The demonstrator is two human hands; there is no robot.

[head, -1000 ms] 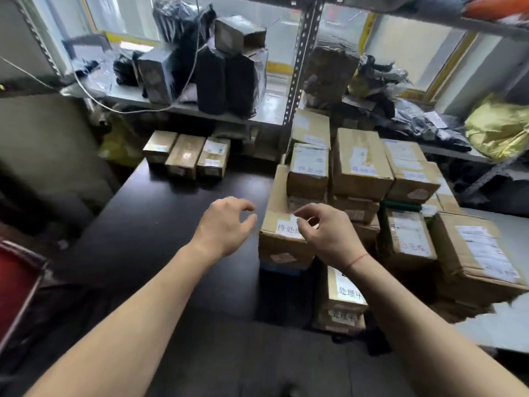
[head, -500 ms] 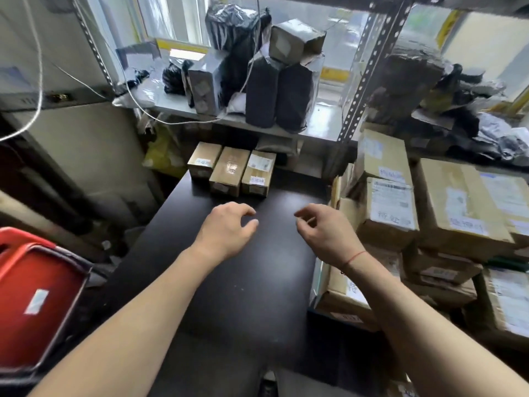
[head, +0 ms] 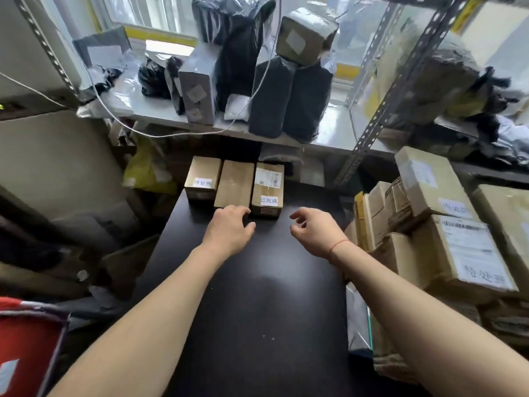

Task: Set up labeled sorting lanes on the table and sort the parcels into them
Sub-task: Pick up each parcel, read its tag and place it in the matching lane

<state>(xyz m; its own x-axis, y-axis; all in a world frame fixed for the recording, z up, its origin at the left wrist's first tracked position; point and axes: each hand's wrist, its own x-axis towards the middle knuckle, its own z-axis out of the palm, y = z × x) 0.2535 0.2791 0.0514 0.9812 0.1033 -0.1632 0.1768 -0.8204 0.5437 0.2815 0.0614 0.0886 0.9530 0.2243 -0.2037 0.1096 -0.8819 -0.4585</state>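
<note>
At the far end of the black table [head: 257, 296] I see three small cardboard boxes side by side, touching: the left box [head: 202, 179] carries a handwritten white label, the middle box [head: 234, 183] shows no label I can read, and the right box [head: 268, 187] has a shipping sticker and a handwritten label below it. I take these as the lane heads, so I judge the lane setup begun but hardly any sorting done, since the table below them holds no parcels.

My left hand [head: 229, 230] hovers just in front of the middle box, fingers loosely curled, gripping nothing; I cannot tell whether the fingertips touch the box. My right hand [head: 313, 232], a red string at its wrist, hangs over the table with relaxed, curled fingers, also holding nothing.

The bulk of the work waits at my right: a stack of labelled cardboard parcels [head: 446, 224] beside the table, none of them in a lane. Beyond, the metal shelf [head: 329, 136] bears black wrapped packages [head: 289, 98].
</note>
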